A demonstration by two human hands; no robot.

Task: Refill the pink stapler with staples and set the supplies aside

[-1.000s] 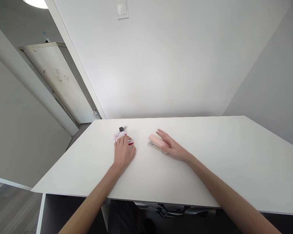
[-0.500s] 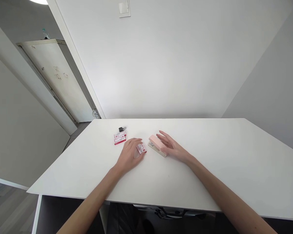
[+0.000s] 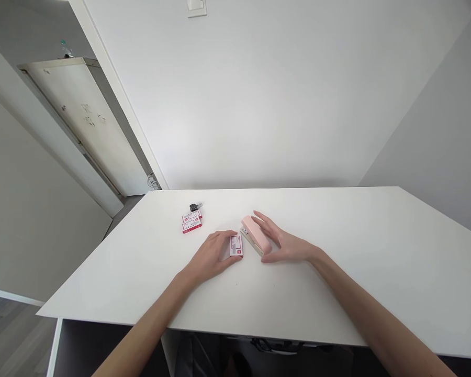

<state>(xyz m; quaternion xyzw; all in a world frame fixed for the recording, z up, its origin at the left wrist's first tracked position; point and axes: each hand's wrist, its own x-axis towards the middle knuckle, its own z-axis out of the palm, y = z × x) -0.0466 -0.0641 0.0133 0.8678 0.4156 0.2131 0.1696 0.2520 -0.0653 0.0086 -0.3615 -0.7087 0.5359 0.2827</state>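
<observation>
Change, left side: half a second ago the staple box [image 3: 236, 245] lay further left, apart from the stapler; the left hand [image 3: 214, 254] has slid it rightward and nearer the person; a second ago that hand sat back on the pile by the table's far left
Change, right side: the pink stapler [image 3: 255, 235] has turned, its long axis now running more toward the person; the right hand [image 3: 284, 243] has closed in round it
Left fingers: curled loosely, thumb on the far edge of the box and fingertips on its near edge, pinching it flat against the white table [image 3: 337, 272]
Right fingers: stretched along the stapler's far right flank, thumb hooked at its near end; a loose clasp, not a fist
Staple box now: just left of the stapler, almost touching it
Left behind: two staple boxes [image 3: 191, 222] stacked well to the left; a small black clip [image 3: 195, 207] just beyond them
</observation>
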